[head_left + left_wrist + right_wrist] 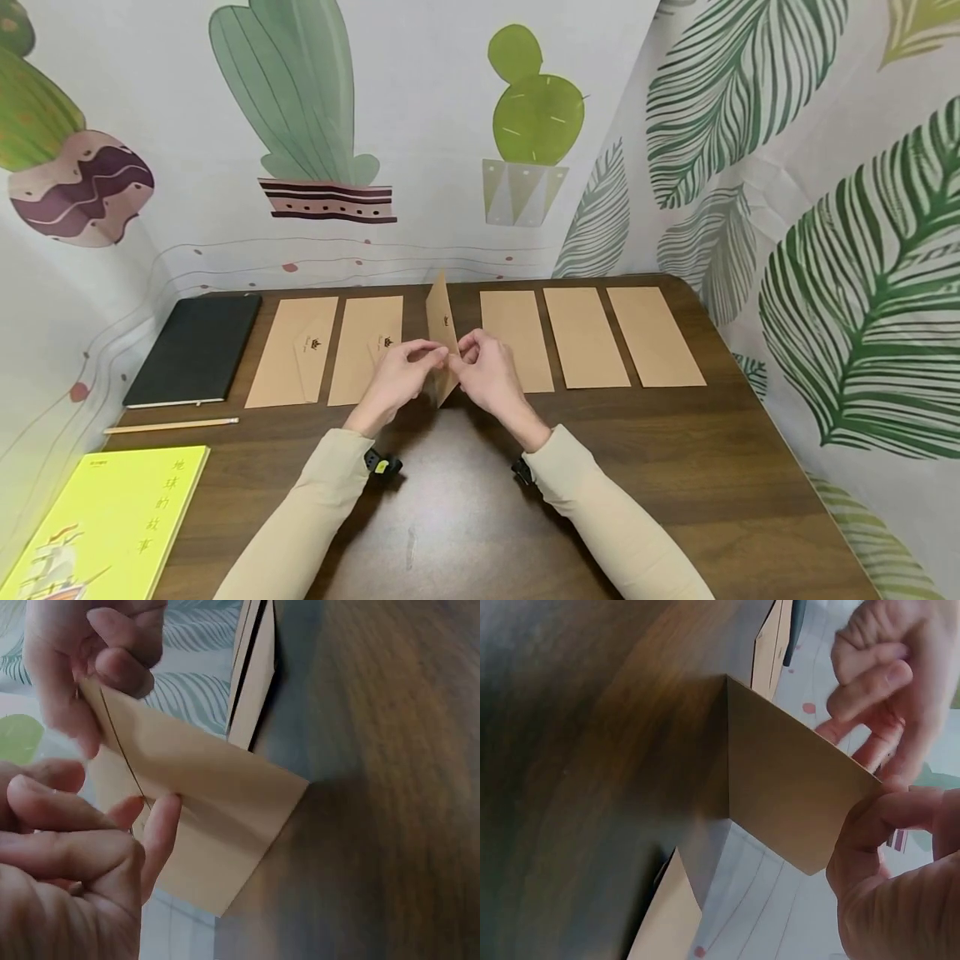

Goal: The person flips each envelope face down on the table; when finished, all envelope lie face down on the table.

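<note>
While it stands on edge above the dark wooden table (pixel 465 517), both the left hand (pixel 397 377) and right hand (pixel 486 375) pinch the brown kraft-paper envelope (pixel 442 329) with curled fingers (pixel 161 825).

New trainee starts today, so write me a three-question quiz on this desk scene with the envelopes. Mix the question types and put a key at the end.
1. True or false: the held envelope lies flat on the table.
2. Which hands pinch the held envelope?
A. left hand only
B. right hand only
C. both
3. Fill in: the pencil lies between the black notebook and the ______ book.

Key:
1. False; it stands on edge, lifted between the hands.
2. C
3. yellow
</note>
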Available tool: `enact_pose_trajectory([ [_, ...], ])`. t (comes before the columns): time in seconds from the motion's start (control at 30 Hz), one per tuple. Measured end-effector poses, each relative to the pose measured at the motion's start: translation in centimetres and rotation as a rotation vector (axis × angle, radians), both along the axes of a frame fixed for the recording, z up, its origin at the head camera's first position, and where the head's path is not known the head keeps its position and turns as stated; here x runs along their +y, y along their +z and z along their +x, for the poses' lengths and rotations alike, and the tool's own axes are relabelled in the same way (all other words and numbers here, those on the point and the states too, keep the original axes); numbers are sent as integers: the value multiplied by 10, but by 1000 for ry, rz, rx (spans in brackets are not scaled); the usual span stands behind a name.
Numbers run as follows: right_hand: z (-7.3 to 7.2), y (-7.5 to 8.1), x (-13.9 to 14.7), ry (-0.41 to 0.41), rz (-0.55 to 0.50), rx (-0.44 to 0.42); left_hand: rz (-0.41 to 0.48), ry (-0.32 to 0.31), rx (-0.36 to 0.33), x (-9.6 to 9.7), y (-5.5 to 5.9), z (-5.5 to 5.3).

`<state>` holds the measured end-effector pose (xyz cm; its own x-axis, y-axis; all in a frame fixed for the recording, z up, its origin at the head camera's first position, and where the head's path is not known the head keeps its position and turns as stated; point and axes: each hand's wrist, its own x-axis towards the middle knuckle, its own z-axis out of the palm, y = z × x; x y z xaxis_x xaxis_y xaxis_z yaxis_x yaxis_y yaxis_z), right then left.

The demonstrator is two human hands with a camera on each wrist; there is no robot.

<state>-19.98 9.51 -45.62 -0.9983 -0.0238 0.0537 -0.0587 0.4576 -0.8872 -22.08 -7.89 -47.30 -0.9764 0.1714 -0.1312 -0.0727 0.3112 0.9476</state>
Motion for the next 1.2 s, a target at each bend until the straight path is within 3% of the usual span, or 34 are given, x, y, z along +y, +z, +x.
enact_pose_trajectory([
  [0.17,-1,-6,2,79,-43,48,13,45,-24,1,9,0],
  [0.47,0,-9,1,176,-21,46,-143,65,65,3,18,6],
  [0.7,-1,-17,2,214,51,-105,-195,169,90,1,16,8],
  [0.87,-3,-23,4,194,122,-180,-185,247,76,-7,15,10],
  [1.03,-5,-25,7,146,188,-224,-138,285,30,-14,15,11],
  [1.2,-6,-24,7,134,175,-277,-105,298,-14,-18,13,10],
])
